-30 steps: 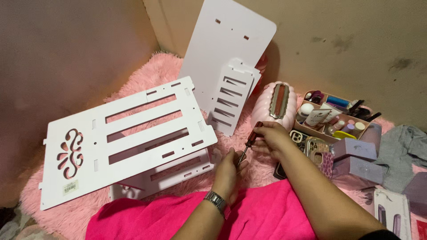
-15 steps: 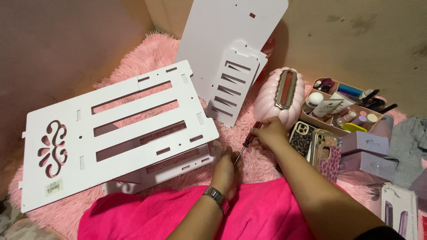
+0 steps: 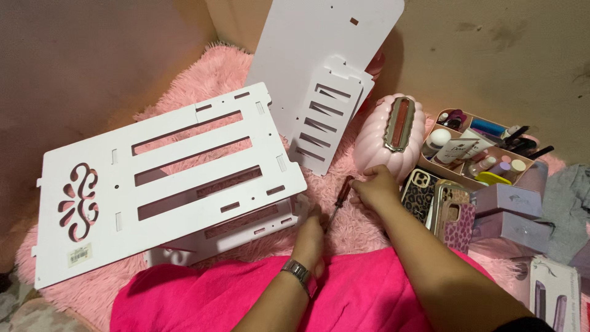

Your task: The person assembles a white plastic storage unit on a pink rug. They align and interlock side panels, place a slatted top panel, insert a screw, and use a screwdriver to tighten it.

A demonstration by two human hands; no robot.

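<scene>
My right hand (image 3: 376, 187) grips the dark red handle of a screwdriver (image 3: 339, 201), whose shaft slants down to the left. My left hand (image 3: 309, 237), with a wristwatch, rests on the pink fluffy rug (image 3: 203, 80) at the screwdriver's tip, by the lower corner of a white slotted panel (image 3: 166, 178). That panel lies tilted over a second white panel (image 3: 246, 224) beneath it. Whether the left fingers pinch something small is hidden.
A large white board (image 3: 307, 43) and a smaller slotted piece (image 3: 326, 123) lean against the wall. To the right sit a pink ribbed case (image 3: 387, 138), phone cases (image 3: 439, 206), a tray of cosmetics (image 3: 479, 150), lilac boxes (image 3: 510, 212) and grey cloth (image 3: 568, 209). Bright pink fabric (image 3: 258, 295) covers my lap.
The view has shifted, so everything sits further right and lower. My hands stay together at the panel's corner, the screwdriver now more upright in the right hand.
</scene>
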